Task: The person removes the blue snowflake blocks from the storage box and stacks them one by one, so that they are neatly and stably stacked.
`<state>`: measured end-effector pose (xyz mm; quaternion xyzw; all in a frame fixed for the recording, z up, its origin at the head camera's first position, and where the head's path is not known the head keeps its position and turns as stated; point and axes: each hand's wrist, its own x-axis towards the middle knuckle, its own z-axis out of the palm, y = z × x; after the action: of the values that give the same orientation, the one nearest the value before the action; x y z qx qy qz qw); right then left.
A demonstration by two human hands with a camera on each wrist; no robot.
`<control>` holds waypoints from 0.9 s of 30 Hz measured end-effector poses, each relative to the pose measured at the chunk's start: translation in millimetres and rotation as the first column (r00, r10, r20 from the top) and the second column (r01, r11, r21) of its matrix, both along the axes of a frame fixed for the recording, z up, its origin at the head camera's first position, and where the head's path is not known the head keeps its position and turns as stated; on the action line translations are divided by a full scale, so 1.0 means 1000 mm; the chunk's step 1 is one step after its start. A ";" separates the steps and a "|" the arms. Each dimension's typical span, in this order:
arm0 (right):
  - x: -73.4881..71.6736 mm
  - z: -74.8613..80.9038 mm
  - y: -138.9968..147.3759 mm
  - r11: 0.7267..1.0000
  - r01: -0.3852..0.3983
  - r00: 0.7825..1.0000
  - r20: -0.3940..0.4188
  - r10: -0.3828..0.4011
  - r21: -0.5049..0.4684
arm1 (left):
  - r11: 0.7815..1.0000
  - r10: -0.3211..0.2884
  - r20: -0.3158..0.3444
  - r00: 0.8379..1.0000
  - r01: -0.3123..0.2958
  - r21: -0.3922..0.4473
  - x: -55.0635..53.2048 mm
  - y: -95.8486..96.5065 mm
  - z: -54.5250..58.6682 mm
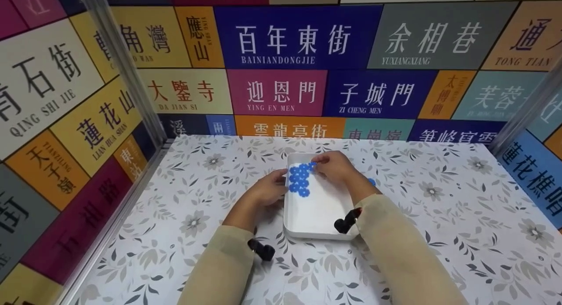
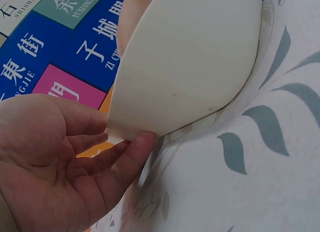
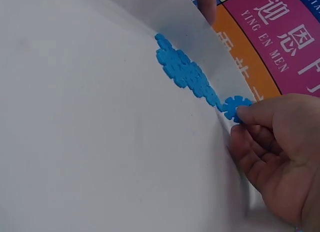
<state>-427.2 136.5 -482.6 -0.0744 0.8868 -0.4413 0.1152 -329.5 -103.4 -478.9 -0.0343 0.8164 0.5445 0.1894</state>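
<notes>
A shallow white tray (image 1: 325, 213) stands on the table, with several blue notched snowflake discs (image 1: 299, 182) lying in rows in its far left part. My right hand (image 1: 334, 166) is at the far rim, pinching one blue snowflake disc (image 3: 235, 108) between thumb and finger. In the right wrist view this disc sits flat-faced to the camera, right at the end of the laid group (image 3: 185, 72). My left hand (image 1: 270, 188) holds the tray at its left side. From the left wrist, its curled fingers (image 2: 142, 144) are against the outer wall (image 2: 195, 57).
Another blue piece (image 1: 372, 181) shows on the table just beyond the right wrist, partly hidden by the arm. A floral cloth (image 1: 193, 221) covers the table. Panels with street names (image 1: 281, 94) rise behind and at both sides. A small black device (image 1: 349, 220) sits on each wrist.
</notes>
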 end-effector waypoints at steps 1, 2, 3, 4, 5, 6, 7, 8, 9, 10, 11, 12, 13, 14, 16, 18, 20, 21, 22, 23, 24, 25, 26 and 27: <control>0.000 0.003 0.001 0.999 0.006 1.000 0.008 -0.005 -0.044 | 1.000 0.000 0.000 1.000 0.000 -0.008 0.000 0.000 0.001; 0.000 0.007 0.001 0.996 0.015 1.000 0.020 -0.013 -0.088 | 1.000 -0.001 -0.001 1.000 0.001 -0.019 0.000 0.000 0.001; 0.001 0.010 0.003 0.991 0.030 0.999 0.032 -0.026 -0.130 | 1.000 -0.001 0.000 1.000 0.001 -0.029 0.000 0.000 0.001; 0.002 0.014 0.004 0.984 0.048 0.998 0.040 -0.042 -0.169 | 0.999 -0.001 -0.001 1.000 0.001 -0.033 0.000 0.000 0.002; 0.004 0.018 0.006 0.977 0.064 0.997 0.049 -0.055 -0.205 | 0.999 -0.001 -0.006 1.000 0.001 -0.040 -0.001 0.000 0.002; 0.006 0.022 0.009 0.967 0.081 0.996 0.061 -0.068 -0.241 | 1.000 0.000 -0.004 1.000 -0.001 -0.031 -0.001 0.000 0.002; 0.008 0.025 0.012 0.959 0.091 0.995 0.068 -0.075 -0.269 | 1.000 0.005 0.002 1.000 -0.005 -0.019 0.000 0.001 0.002; 0.011 0.028 0.016 0.954 0.103 0.994 0.072 -0.086 -0.282 | 1.000 0.011 0.012 1.000 -0.011 -0.006 0.000 0.001 0.002; 0.014 0.030 0.021 0.949 0.115 0.992 0.076 -0.097 -0.293 | 1.000 0.019 0.023 1.000 -0.019 0.011 0.000 0.001 0.002; 0.017 0.031 0.026 0.946 0.124 0.992 0.076 -0.105 -0.301 | 1.000 0.022 0.028 0.999 -0.022 0.017 0.000 0.001 0.001; 0.019 0.031 0.031 0.942 0.135 0.990 0.077 -0.117 -0.307 | 1.000 0.021 0.026 0.999 -0.021 0.016 -0.001 0.001 0.001; 0.022 0.031 0.037 0.938 0.145 0.989 0.075 -0.127 -0.314 | 1.000 0.022 0.028 0.999 -0.022 0.018 -0.001 0.001 0.001; 0.024 0.031 0.043 0.935 0.158 0.987 0.075 -0.141 -0.318 | 1.000 0.021 0.025 0.999 -0.021 0.018 -0.001 0.000 0.000; 0.027 0.030 0.049 0.931 0.175 0.984 0.079 -0.158 -0.320 | 1.000 0.014 0.007 1.000 -0.014 0.006 -0.001 0.000 0.000; 0.031 0.029 0.060 0.924 0.205 0.978 0.087 -0.187 -0.322 | 1.000 0.001 -0.025 1.000 -0.002 -0.024 -0.001 -0.001 0.000; 0.036 0.028 0.072 0.919 0.236 0.971 0.099 -0.216 -0.315 | 0.999 -0.011 -0.053 0.999 0.009 -0.044 -0.001 -0.002 -0.001; 0.040 0.026 0.083 0.917 0.254 0.967 0.107 -0.232 -0.308 | 0.997 -0.022 -0.073 0.997 0.017 -0.071 0.000 -0.003 -0.001; 0.041 0.024 0.089 0.915 0.257 0.966 0.106 -0.235 -0.310 | 0.998 -0.020 -0.062 0.998 0.015 -0.069 0.000 -0.003 -0.001; 0.043 0.023 0.095 0.916 0.256 0.966 0.102 -0.236 -0.308 | 0.997 -0.018 -0.051 0.999 0.014 -0.070 -0.001 -0.002 -0.001; 0.044 0.020 0.101 0.916 0.258 0.966 0.095 -0.240 -0.306 | 0.997 -0.018 -0.047 0.999 0.015 -0.072 -0.001 -0.002 -0.001; 0.045 0.017 0.107 0.916 0.260 0.966 0.087 -0.245 -0.304 | 0.997 -0.016 -0.038 0.999 0.013 -0.073 -0.001 -0.002 0.000; 0.047 0.014 0.113 0.914 0.262 0.965 0.082 -0.248 -0.309 | 0.997 -0.015 -0.031 0.999 0.012 -0.075 -0.001 -0.002 0.001; 0.048 0.011 0.118 0.912 0.265 0.964 0.078 -0.254 -0.313 | 0.997 -0.015 -0.029 0.999 0.013 -0.083 -0.001 -0.002 0.001; 0.048 0.007 0.123 0.911 0.272 0.962 0.075 -0.262 -0.311 | 0.996 -0.017 -0.025 1.000 0.015 -0.083 -0.001 -0.002 0.002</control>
<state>-378.8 259.6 -476.1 0.0368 0.8039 -0.5912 0.0544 -330.8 -105.1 -477.3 -0.0285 0.8408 0.5091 0.1819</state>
